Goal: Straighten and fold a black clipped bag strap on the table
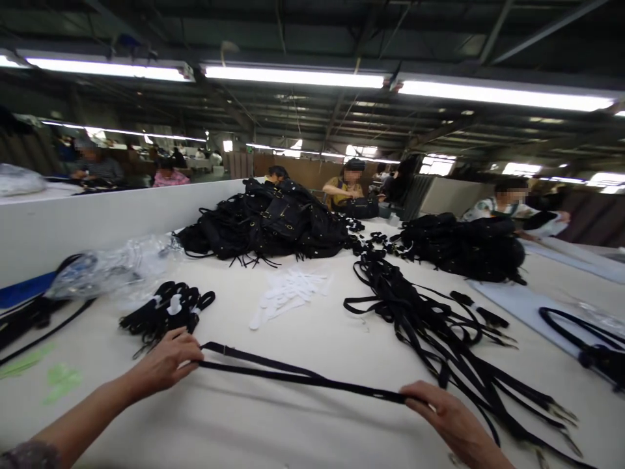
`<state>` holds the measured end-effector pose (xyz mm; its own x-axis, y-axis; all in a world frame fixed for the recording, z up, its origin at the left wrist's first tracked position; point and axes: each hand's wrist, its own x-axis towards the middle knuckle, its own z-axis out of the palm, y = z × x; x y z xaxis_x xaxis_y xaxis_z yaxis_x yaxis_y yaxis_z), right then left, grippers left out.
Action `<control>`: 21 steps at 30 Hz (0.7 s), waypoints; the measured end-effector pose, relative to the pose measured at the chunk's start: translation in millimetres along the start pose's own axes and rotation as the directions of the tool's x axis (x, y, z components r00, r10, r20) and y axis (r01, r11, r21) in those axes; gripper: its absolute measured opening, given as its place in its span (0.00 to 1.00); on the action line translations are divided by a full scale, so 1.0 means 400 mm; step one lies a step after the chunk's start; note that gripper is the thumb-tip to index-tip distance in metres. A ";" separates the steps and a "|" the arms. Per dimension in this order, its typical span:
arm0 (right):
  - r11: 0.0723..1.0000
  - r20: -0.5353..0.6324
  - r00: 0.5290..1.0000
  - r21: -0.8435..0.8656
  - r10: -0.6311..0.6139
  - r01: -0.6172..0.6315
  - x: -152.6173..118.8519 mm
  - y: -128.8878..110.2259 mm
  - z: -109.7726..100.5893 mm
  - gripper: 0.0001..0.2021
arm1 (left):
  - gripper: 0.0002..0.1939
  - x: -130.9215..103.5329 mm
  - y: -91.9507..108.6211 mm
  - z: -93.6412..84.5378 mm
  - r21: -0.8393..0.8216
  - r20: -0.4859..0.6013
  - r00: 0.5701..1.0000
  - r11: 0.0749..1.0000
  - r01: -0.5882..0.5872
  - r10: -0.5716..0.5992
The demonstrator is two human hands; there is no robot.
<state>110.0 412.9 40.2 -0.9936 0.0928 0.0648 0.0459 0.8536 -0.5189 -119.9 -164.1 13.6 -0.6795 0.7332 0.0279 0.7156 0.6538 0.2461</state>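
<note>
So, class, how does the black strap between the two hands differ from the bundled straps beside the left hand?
The held strap is stretched out lengthwise, while the bundled straps are folded into short loops. The held strap spans from the left hand to the right hand; the bundled straps lie on the table. The bundled straps have white wraps, but none shows on the held strap. Both are black.

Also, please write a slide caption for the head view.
Black strap held between left-hand grip and right-hand grip, above a pale table.
</note>
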 end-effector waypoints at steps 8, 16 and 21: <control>0.940 -0.047 0.978 -0.289 -0.201 0.179 0.004 0.082 0.177 0.11 | 0.11 -0.064 -0.014 0.115 -0.097 -0.153 0.984 0.992 0.080 -0.095; 0.932 -0.114 0.974 -0.330 -0.194 0.147 -0.028 0.097 0.204 0.12 | 0.20 0.007 0.020 0.097 -0.258 -0.293 0.926 0.953 0.162 -0.237; 0.946 -0.100 0.986 -0.309 -0.136 0.099 -0.040 0.053 0.198 0.12 | 0.21 0.070 0.154 0.183 -0.112 -0.235 0.970 0.990 -0.087 0.059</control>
<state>118.6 389.0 -39.3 -0.9752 0.0268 0.2196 -0.0231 0.9749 -0.2215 -83.0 -89.7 -41.4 -0.6551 0.7060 0.2693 0.7495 0.5623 0.3494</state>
